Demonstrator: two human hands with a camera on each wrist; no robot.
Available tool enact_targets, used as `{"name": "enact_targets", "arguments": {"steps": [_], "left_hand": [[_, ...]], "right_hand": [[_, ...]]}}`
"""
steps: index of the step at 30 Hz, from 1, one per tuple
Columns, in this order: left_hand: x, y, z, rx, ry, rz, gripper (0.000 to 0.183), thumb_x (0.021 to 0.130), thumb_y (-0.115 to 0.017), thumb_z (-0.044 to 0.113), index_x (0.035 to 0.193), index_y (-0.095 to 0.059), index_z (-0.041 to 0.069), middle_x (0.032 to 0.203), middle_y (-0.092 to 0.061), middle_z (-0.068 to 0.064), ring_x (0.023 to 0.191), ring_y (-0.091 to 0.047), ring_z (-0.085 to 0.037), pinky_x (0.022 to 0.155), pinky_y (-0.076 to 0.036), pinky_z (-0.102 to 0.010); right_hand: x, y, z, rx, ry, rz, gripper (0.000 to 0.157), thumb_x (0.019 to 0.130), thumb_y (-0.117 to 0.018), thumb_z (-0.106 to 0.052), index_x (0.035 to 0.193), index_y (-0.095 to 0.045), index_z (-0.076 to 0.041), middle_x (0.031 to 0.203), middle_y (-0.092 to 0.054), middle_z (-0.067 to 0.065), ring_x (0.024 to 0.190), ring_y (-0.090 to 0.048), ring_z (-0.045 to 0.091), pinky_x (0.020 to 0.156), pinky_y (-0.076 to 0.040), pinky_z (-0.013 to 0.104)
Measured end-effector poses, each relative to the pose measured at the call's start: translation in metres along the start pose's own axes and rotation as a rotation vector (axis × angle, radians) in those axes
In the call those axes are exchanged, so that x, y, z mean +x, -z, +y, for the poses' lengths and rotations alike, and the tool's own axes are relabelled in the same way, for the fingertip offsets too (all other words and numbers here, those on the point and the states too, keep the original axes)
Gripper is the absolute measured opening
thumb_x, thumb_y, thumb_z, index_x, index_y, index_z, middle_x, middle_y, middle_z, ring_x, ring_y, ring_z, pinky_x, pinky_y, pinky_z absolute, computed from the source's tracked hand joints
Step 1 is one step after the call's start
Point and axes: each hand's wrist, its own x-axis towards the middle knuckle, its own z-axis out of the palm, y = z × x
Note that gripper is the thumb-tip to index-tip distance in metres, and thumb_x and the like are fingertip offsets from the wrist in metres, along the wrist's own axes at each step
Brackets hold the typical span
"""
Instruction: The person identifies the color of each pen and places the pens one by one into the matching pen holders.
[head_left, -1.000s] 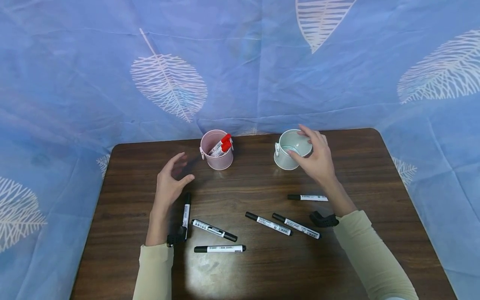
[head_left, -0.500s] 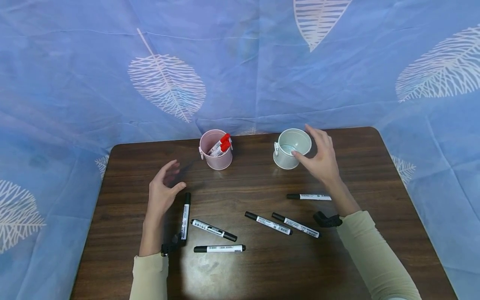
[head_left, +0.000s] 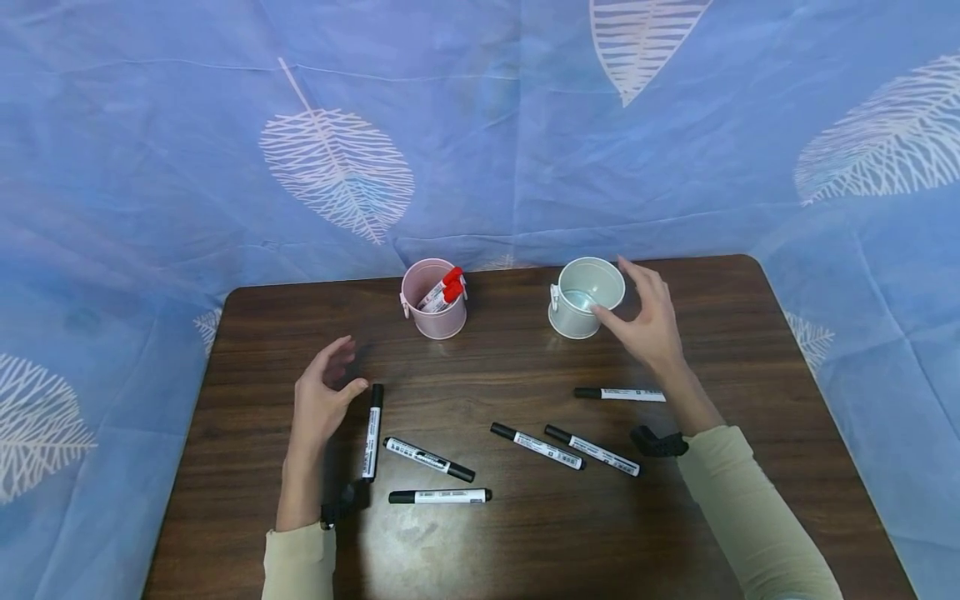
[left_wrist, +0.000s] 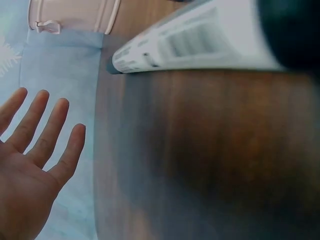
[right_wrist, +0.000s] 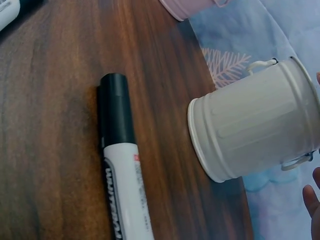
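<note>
My left hand (head_left: 318, 404) is above the table's left side, fingers spread and thumb apart, with nothing in it. Just to its right lies a black-capped whiteboard marker (head_left: 372, 433), which looms large in the left wrist view. My right hand (head_left: 648, 325) is beside a small pale green bucket (head_left: 573, 321), thumb and fingers apart, thumb tip right at the rim. No marker shows inside that bucket. A pink bucket (head_left: 440, 325) stands to its left, holding red-capped markers (head_left: 450, 293). Below my right hand lies another black-capped marker (head_left: 618, 394), partly hidden by the wrist.
Several more black-capped markers lie on the brown wooden table (head_left: 487, 367): one marker (head_left: 427, 458) slants at centre left, another marker (head_left: 440, 497) lies nearer the front, and a slanted pair (head_left: 537, 446) lies right of centre. A blue leaf-print cloth (head_left: 480, 167) hangs behind.
My left hand has drawn back left and toward the front edge, away from the pink bucket. My right hand has moved slightly right, its fingers off the pale green bucket's opening. Buckets and markers stay put.
</note>
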Motion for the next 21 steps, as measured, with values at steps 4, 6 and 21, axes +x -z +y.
{"name": "enact_targets", "arguments": {"steps": [4, 6, 21], "left_hand": [[-0.01, 0.002, 0.016, -0.015, 0.017, -0.008, 0.071, 0.075, -0.084, 0.007, 0.138, -0.053, -0.004, 0.131, -0.059, -0.027, 0.115, -0.057, -0.048, 0.094, -0.043, -0.063], [-0.014, 0.004, 0.022, -0.028, 0.026, -0.008, 0.071, 0.076, -0.083, 0.01, 0.138, -0.053, -0.005, 0.131, -0.058, -0.027, 0.115, -0.057, -0.048, 0.093, -0.043, -0.063], [-0.029, 0.002, -0.018, 0.032, 0.056, -0.029, 0.071, 0.074, -0.084, -0.002, 0.138, -0.057, 0.007, 0.131, -0.062, -0.016, 0.113, -0.062, -0.035, 0.091, -0.048, -0.054]], "right_hand": [[-0.002, -0.002, 0.004, -0.003, -0.026, -0.004, 0.08, 0.08, -0.084, -0.027, 0.15, -0.046, -0.017, 0.144, -0.046, 0.012, 0.132, -0.039, 0.033, 0.104, -0.03, 0.063], [-0.002, -0.003, 0.005, 0.001, -0.032, -0.007, 0.079, 0.08, -0.084, -0.028, 0.149, -0.047, -0.015, 0.143, -0.047, 0.012, 0.133, -0.039, 0.033, 0.104, -0.03, 0.063], [-0.006, -0.006, 0.007, 0.073, -0.049, -0.006, 0.074, 0.084, -0.082, -0.027, 0.148, -0.049, -0.013, 0.14, -0.048, 0.013, 0.133, -0.042, 0.034, 0.108, -0.029, 0.061]]}}
